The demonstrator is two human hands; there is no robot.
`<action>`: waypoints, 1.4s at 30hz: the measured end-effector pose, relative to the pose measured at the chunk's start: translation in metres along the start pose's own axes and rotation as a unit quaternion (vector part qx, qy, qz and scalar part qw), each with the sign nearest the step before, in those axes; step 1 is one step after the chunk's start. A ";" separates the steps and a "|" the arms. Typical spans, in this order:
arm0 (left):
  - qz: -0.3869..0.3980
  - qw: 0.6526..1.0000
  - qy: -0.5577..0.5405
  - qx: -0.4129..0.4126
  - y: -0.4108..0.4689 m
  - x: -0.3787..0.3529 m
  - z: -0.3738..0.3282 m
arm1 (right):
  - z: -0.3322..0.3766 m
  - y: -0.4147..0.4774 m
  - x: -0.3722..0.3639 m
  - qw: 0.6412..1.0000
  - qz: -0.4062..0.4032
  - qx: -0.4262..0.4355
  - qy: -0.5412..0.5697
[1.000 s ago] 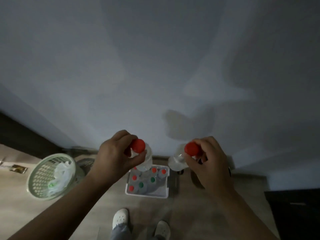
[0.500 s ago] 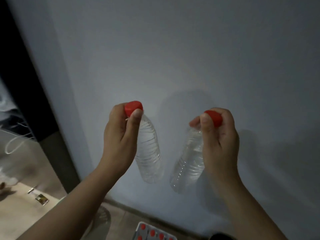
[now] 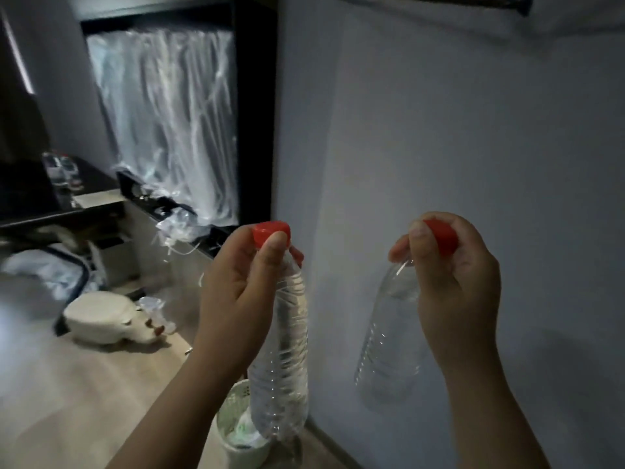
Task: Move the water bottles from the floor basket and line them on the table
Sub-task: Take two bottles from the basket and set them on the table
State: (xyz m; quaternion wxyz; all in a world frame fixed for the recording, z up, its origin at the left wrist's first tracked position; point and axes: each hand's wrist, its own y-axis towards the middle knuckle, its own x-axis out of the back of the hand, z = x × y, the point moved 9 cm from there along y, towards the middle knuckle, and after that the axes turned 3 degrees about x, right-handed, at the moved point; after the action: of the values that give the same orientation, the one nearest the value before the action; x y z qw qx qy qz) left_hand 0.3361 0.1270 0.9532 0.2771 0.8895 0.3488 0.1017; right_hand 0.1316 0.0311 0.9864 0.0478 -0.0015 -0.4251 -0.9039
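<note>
Pinching a clear bottle point(image 3: 284, 350) just under its red cap point(image 3: 272, 231), the left hand point(image 3: 236, 289) holds it hanging in the air. The right hand point(image 3: 453, 289) grips a second bottle point(image 3: 389, 340) the same way, well apart from the first. Below them stands a pale green bin point(image 3: 233, 431). Farther left, what look like more bottles point(image 3: 62, 174) stand on a dark table point(image 3: 96, 179).

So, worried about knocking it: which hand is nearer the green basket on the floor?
Left. The left hand is above the green basket; the right hand is off to its right.

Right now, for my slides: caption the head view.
Left hand grips left bottle, right hand grips right bottle, both by the neck.
</note>
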 end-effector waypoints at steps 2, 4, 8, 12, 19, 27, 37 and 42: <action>-0.025 0.999 0.041 -0.007 0.006 0.049 0.005 | 0.009 -0.007 -0.048 1.000 0.022 0.007 0.015; -0.052 0.997 0.063 -0.004 0.012 0.098 0.011 | 0.012 -0.018 -0.096 0.998 0.039 -0.003 0.041; -0.078 0.991 0.106 -0.001 0.026 0.175 0.023 | 0.011 -0.036 -0.185 0.994 0.065 -0.033 0.084; -0.112 0.984 0.139 0.013 0.041 0.235 0.046 | 0.012 -0.042 -0.265 0.986 0.108 -0.044 0.119; -0.172 0.971 0.159 0.047 0.088 0.321 0.100 | -0.013 -0.038 -0.406 0.961 0.177 -0.076 0.197; -0.237 0.943 0.230 0.031 0.179 0.415 0.142 | -0.032 0.000 -0.581 0.926 0.264 -0.056 0.263; -0.314 0.914 0.252 0.050 0.267 0.562 0.216 | -0.045 0.009 -0.795 0.900 0.324 -0.056 0.285; -0.303 0.920 0.245 0.052 0.316 0.656 0.254 | -0.040 0.004 -0.903 0.906 0.320 -0.060 0.271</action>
State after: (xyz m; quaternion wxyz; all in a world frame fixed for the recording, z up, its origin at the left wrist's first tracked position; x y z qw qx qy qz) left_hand 1.0923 0.2737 0.9139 0.1541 0.7018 0.6631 0.2098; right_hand 1.0321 0.0747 0.9246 0.4480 0.1045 -0.3169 -0.8294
